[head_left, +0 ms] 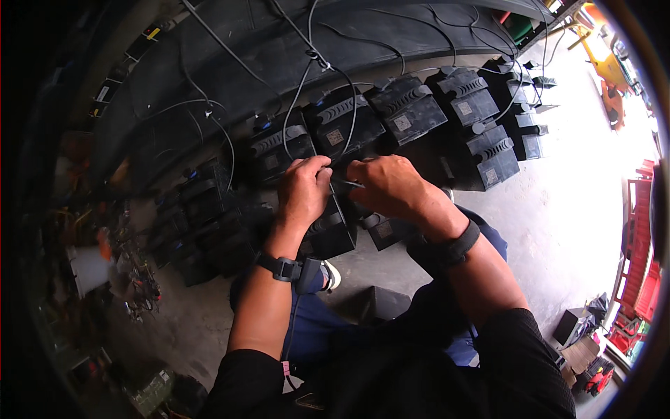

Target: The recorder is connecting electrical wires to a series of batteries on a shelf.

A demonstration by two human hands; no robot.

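Note:
My left hand (305,192) is closed, with thumb and fingertips pinched at the lower end of a dark cable (299,84) that hangs down from above. To its right, my right hand (392,187) is curled closed near the left fingertips. A thin grey piece (354,184) pokes out from its fingers; its kind cannot be made out. Beneath and beyond both hands stand black battery-like boxes with ribbed handles, among them one box (347,133) with a square code label and another box (328,234) just below my hands.
A dark bench (230,52) with loose cables runs across the far side. More black boxes (492,157) stand at the right, and others (202,209) at the left. Clutter and a white container (89,269) lie at far left. A red rack (636,244) is at far right.

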